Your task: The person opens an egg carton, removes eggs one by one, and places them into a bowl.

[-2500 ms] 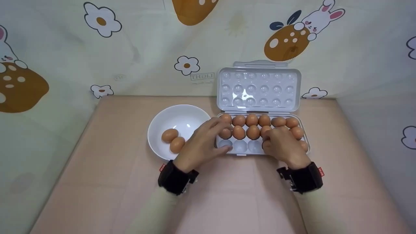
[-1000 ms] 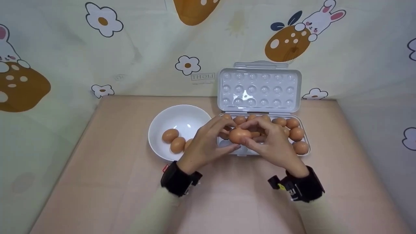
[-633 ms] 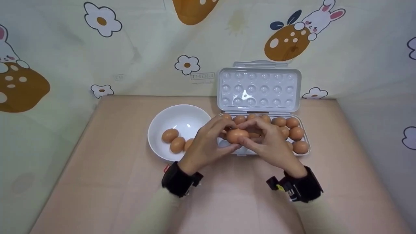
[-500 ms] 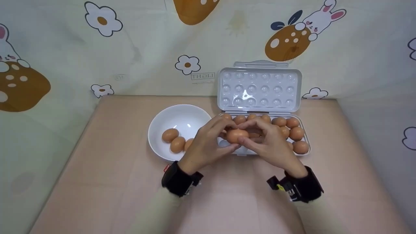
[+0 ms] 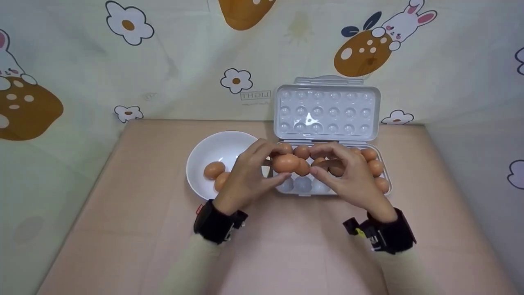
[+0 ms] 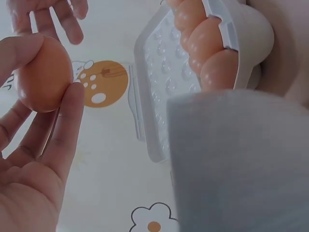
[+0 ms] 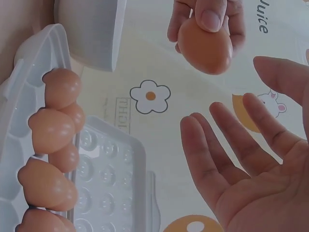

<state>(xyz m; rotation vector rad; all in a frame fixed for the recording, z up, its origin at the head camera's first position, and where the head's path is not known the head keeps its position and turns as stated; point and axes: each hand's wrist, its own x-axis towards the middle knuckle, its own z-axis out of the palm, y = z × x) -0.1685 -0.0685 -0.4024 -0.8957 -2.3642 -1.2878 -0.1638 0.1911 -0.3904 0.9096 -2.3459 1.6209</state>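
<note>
My left hand point(image 5: 247, 174) pinches a brown egg point(image 5: 285, 163) between thumb and fingers, held above the left end of the egg carton point(image 5: 363, 143). In the left wrist view the egg point(image 6: 46, 75) stands clear of the other hand's fingers. My right hand point(image 5: 354, 176) hovers over the carton's right half, fingers spread and thumb apart; the right wrist view shows nothing in its grasp. Eggs fill much of the carton's back and middle rows, partly hidden by the hands. In the front row several cups are bare, and one egg point(image 5: 382, 185) sits at the right end.
A white bowl point(image 5: 198, 157) left of the carton holds brown eggs point(image 5: 214, 170), some perhaps hidden behind my left hand. The carton's dimpled clear lid point(image 5: 327, 112) stands open at the back. A patterned cloth point(image 5: 184, 61) hangs behind the peach tabletop point(image 5: 135, 196).
My right hand reached into the carton's front row, lifted an egg out and brought it to my left hand. Now the left alone holds it, shifted leftward, while the right has let go.
</note>
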